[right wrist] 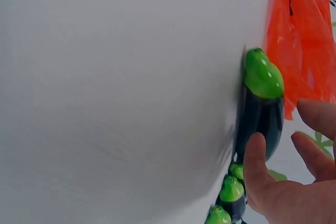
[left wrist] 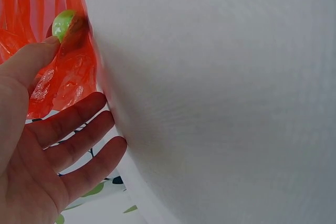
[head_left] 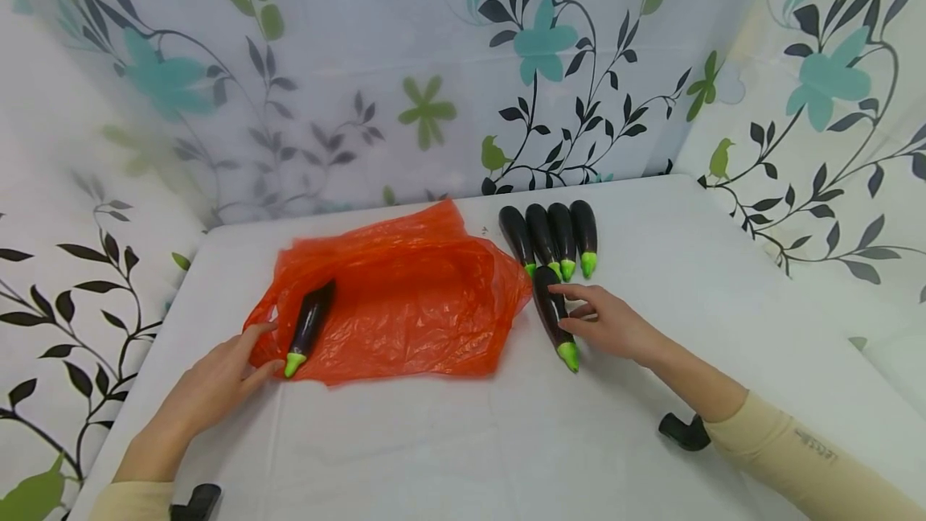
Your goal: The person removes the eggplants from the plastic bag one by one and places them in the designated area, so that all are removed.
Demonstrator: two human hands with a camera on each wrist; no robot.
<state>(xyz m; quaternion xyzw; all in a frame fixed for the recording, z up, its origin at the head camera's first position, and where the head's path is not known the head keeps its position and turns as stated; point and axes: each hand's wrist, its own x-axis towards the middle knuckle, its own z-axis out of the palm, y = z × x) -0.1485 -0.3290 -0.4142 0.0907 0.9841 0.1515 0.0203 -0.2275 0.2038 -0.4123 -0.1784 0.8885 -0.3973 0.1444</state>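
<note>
An orange-red plastic bag [head_left: 427,320] lies spread on the white table. One dark eggplant [head_left: 311,324] with a green stem end lies at the bag's left side. My left hand [head_left: 220,384] touches the bag's left edge, thumb near that eggplant's stem, the other fingers fairly straight and spread; its index finger is hidden in the left wrist view. Just right of the bag lies another eggplant [head_left: 551,312], its green end [right wrist: 262,74] toward me. My right hand [head_left: 608,322] is over its right side, thumb and fingers apart, not closed round it.
Behind the right-hand eggplant, several more eggplants [head_left: 560,235] lie side by side in a row. The white table [head_left: 448,449] meets a hanging curtain [head_left: 347,63] with leaf and flower prints at the back and sides. Each wrist carries a black device [head_left: 683,432].
</note>
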